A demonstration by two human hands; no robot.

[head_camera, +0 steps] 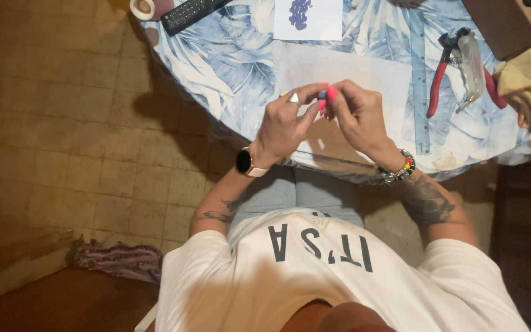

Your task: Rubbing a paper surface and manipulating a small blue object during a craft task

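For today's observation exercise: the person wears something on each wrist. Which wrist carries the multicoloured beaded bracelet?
The right hand's wrist carries the beaded bracelet, with red, yellow and dark beads. The left hand's wrist bears a round dark-faced watch instead.

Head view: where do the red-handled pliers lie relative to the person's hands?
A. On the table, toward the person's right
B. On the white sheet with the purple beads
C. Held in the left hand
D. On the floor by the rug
A: the red-handled pliers lie on the leaf-print tablecloth, out to the right of the right hand, beside a clear ruler; neither hand touches them.
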